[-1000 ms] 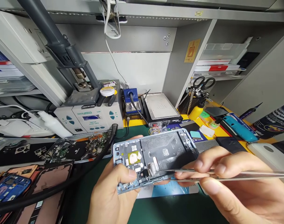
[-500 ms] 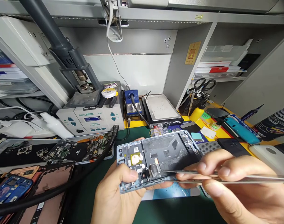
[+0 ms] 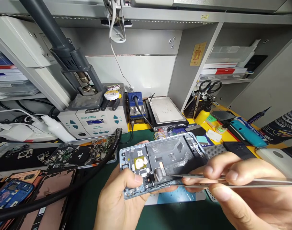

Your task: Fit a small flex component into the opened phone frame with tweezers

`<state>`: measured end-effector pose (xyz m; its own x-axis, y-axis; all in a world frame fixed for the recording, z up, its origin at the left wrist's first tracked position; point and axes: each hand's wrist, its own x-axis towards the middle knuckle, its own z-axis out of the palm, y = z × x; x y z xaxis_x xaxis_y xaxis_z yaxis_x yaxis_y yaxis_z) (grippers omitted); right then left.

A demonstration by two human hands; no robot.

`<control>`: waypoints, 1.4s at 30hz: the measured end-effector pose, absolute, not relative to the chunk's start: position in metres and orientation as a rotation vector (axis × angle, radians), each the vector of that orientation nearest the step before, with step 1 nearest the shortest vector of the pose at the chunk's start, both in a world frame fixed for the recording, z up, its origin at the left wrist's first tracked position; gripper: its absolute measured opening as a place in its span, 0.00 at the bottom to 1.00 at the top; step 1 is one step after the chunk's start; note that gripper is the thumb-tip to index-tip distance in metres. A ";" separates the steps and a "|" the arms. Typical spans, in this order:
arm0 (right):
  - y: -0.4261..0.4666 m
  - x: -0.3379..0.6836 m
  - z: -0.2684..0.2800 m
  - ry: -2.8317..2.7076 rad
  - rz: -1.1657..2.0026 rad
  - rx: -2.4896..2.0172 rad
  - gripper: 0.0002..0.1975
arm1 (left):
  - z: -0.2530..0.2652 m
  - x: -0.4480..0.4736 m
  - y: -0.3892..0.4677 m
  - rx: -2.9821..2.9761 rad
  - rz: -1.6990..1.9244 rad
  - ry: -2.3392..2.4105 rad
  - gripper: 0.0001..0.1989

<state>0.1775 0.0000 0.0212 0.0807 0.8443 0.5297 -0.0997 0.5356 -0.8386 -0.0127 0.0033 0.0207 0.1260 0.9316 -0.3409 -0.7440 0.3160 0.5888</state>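
My left hand (image 3: pixel 123 191) grips the left end of an opened phone frame (image 3: pixel 157 150), thumb on its inner face. The frame is tilted and shows a dark inner tray with white paste on a yellow-edged patch near my thumb. My right hand (image 3: pixel 244 188) is closed round a pair of metal tweezers (image 3: pixel 208 181). One tweezer tip reaches a silvery flex cable (image 3: pixel 159 174) near the frame's lower edge; whether it pinches the cable I cannot tell. Some right fingers lie by the frame's lower right edge and hide part of it.
A black hose (image 3: pixel 95 179) curves across the left side. Behind stand a hot-air station (image 3: pixel 93 124), a soldering iron stand (image 3: pixel 135 107) and a heating plate (image 3: pixel 167 111). Phone parts fill a tray (image 3: pixel 64 153) at left. Scissors (image 3: pixel 210 87) and bottles stand at right.
The phone frame has shifted very slightly in my left hand. The tweezers stay at the flex cable, with hardly any movement.
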 end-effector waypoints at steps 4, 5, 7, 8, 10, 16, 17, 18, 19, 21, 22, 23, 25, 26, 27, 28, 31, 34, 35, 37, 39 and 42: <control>-0.002 0.178 0.022 -1.297 0.779 -0.759 0.11 | 0.018 -0.014 0.001 0.279 1.301 0.782 0.32; -0.002 0.178 0.023 -1.304 0.773 -0.764 0.11 | 0.018 -0.014 0.000 0.279 1.307 0.782 0.33; -0.002 0.177 0.023 -1.321 0.744 -0.774 0.11 | 0.018 -0.012 0.000 0.296 1.312 0.779 0.33; -0.002 0.177 0.023 -1.330 0.726 -0.775 0.11 | 0.018 -0.011 0.000 0.313 1.320 0.777 0.33; -0.002 0.178 0.025 -1.346 0.702 -0.772 0.11 | 0.019 -0.010 -0.001 0.337 1.335 0.788 0.32; 0.001 0.183 0.031 -1.424 0.732 -0.727 0.13 | 0.022 -0.010 -0.002 0.326 1.328 0.850 0.36; 0.001 0.184 0.031 -1.428 0.730 -0.727 0.14 | 0.022 -0.010 -0.001 0.322 1.332 0.861 0.36; 0.000 0.184 0.031 -1.425 0.723 -0.734 0.13 | 0.022 -0.011 -0.001 0.319 1.333 0.867 0.36; 0.000 0.184 0.030 -1.417 0.712 -0.742 0.13 | 0.021 -0.011 -0.001 0.316 1.332 0.869 0.36; -0.001 0.183 0.029 -1.393 0.690 -0.758 0.13 | 0.020 -0.011 -0.002 0.316 1.334 0.861 0.36; -0.001 0.183 0.029 -1.392 0.688 -0.762 0.13 | 0.020 -0.011 -0.002 0.318 1.336 0.854 0.37; -0.001 0.183 0.029 -1.401 0.690 -0.759 0.14 | 0.020 -0.011 -0.002 0.317 1.337 0.846 0.37; 0.000 0.185 0.030 -1.448 0.705 -0.747 0.17 | 0.020 -0.011 -0.003 0.305 1.336 0.850 0.37; 0.000 0.186 0.031 -1.480 0.711 -0.745 0.18 | 0.020 -0.011 -0.004 0.300 1.331 0.859 0.37; 0.001 0.188 0.032 -1.512 0.715 -0.739 0.19 | 0.020 -0.011 -0.004 0.298 1.329 0.870 0.37; 0.001 0.190 0.032 -1.539 0.713 -0.734 0.20 | 0.020 -0.011 -0.004 0.305 1.332 0.880 0.37; 0.001 0.195 0.030 -1.615 0.722 -0.719 0.22 | 0.020 -0.009 -0.004 0.338 1.343 0.898 0.36; -0.001 0.199 0.025 -1.651 0.744 -0.713 0.24 | 0.019 -0.006 -0.004 0.333 1.349 0.925 0.36; -0.001 0.200 0.024 -1.659 0.747 -0.709 0.24 | 0.019 -0.006 -0.004 0.330 1.353 0.938 0.36; -0.001 0.202 0.023 -1.680 0.741 -0.699 0.25 | 0.020 -0.004 -0.005 0.328 1.364 0.961 0.36; 0.001 0.203 0.023 -1.712 0.719 -0.670 0.25 | 0.021 -0.003 -0.006 0.322 1.376 0.972 0.36; 0.004 0.204 0.024 -1.728 0.688 -0.631 0.24 | 0.022 -0.002 -0.006 0.308 1.370 0.963 0.36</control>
<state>0.2039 0.0039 0.0240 -0.2400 0.7145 0.6571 0.0673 0.6876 -0.7230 -0.0020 -0.0064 0.0223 -0.0947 0.9134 -0.3959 -0.6822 0.2301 0.6940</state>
